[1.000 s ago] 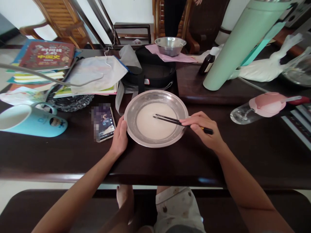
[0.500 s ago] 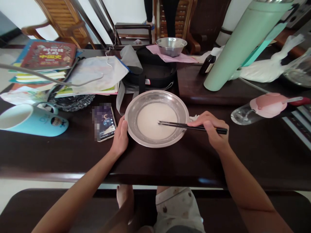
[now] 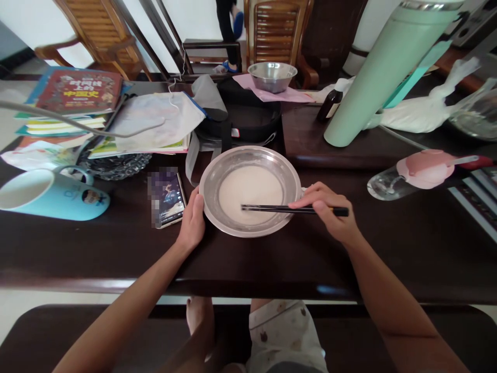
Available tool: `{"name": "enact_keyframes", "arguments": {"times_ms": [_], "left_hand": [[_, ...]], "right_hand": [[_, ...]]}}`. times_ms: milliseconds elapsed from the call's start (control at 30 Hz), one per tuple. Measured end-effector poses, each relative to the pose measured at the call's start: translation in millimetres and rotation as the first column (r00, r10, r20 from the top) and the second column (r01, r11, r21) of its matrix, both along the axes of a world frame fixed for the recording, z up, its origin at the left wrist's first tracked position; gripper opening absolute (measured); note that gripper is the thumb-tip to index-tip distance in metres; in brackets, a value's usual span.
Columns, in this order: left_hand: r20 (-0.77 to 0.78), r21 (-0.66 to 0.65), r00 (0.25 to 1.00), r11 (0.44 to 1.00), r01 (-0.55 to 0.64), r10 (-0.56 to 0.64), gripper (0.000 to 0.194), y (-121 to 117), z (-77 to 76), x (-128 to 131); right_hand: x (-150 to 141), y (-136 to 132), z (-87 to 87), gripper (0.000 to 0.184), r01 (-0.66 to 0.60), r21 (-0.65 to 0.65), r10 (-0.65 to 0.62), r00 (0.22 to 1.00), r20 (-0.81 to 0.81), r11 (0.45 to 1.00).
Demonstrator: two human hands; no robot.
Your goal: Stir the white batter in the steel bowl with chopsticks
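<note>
A wide metal bowl (image 3: 212, 178) rests on the dark table, holding a milky white liquid (image 3: 248, 189). My left hand (image 3: 193, 221) grips the bowl's left rim, thumb at the top edge and fingers hidden against its outer side. In my right hand (image 3: 330, 210) is a pair of black chopsticks (image 3: 279, 209), held low and nearly level across the bowl's right rim. Their tips touch or dip into the liquid just left of its middle; how deep I cannot tell.
A lit phone (image 3: 171, 199) and a blue mug (image 3: 58, 194) lie left. Behind are books (image 3: 81, 90), a black bag (image 3: 248, 119) and a smaller metal bowl (image 3: 272, 77). Rightward are a green flask (image 3: 388, 72) and a pink-topped bottle (image 3: 411, 173). A person's leg (image 3: 225, 31) shows beyond.
My right hand and the chopsticks have moved left and slightly down, bringing the tips across the liquid. My left hand stays on the rim. The person in the background has shifted left.
</note>
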State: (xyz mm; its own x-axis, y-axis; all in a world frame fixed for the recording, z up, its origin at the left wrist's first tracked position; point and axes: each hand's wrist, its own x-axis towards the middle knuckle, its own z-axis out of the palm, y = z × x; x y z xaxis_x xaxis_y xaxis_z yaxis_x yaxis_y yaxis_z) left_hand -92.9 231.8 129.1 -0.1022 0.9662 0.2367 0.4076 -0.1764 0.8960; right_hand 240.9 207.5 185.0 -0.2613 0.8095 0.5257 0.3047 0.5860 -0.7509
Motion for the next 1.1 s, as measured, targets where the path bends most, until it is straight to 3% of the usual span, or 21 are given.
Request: {"name": "enact_keyframes", "arguments": {"times_ms": [67,133,267,333,467,567,667,767,900,1100], "left_hand": [[0.001,0.0,1.0,1.0,-0.006,0.006,0.072,0.1,-0.1,0.1],[0.0,-0.003,1.0,1.0,-0.003,0.003,0.071,0.1,-0.2,0.1],[0.004,-0.003,1.0,1.0,0.003,-0.003,0.072,0.1,-0.3,-0.5],[0.003,-0.008,1.0,1.0,0.0,0.0,0.073,0.3,-0.5,-0.9],[0.007,-0.035,1.0,0.999,0.0,0.0,0.078,0.7,-1.1,-1.5],[0.015,-0.041,1.0,0.999,0.002,-0.002,0.08,0.9,-1.3,-1.9],[0.014,-0.04,1.0,0.999,0.005,-0.005,0.077,1.0,-1.4,-2.3],[0.013,-0.043,1.0,0.999,0.007,-0.007,0.078,1.3,-1.3,-2.3],[0.016,-0.042,1.0,0.999,0.005,-0.004,0.08,1.5,-0.6,-1.6],[0.003,-0.026,1.0,1.0,0.014,-0.014,0.078,1.3,0.0,-1.3]], "right_hand": [[-2.2,1.7,-0.9,0.027,-0.033,-0.003,0.033,0.997,0.067,0.999],[-1.5,2.7,-1.5,0.025,0.009,0.025,-0.011,0.997,0.072,1.0],[4.6,0.2,0.2,0.032,0.119,0.057,-0.115,0.991,-0.062,0.991],[4.3,-1.1,1.4,0.035,0.059,0.042,-0.056,0.996,-0.069,0.997],[-2.5,0.9,0.1,0.028,-0.086,0.035,0.083,0.994,0.07,0.996],[-1.6,2.7,-2.2,0.025,0.017,0.047,-0.02,0.998,0.066,0.999],[3.7,1.5,-1.9,0.033,0.153,0.033,-0.152,0.988,-0.043,0.988],[3.7,0.3,-0.2,0.037,0.077,0.023,-0.075,0.995,-0.069,0.997],[-2.1,2.7,-0.5,0.026,-0.051,0.026,0.049,0.997,0.059,0.998],[4.0,1.6,-1.3,0.033,0.105,0.065,-0.101,0.993,-0.057,0.992]]}}
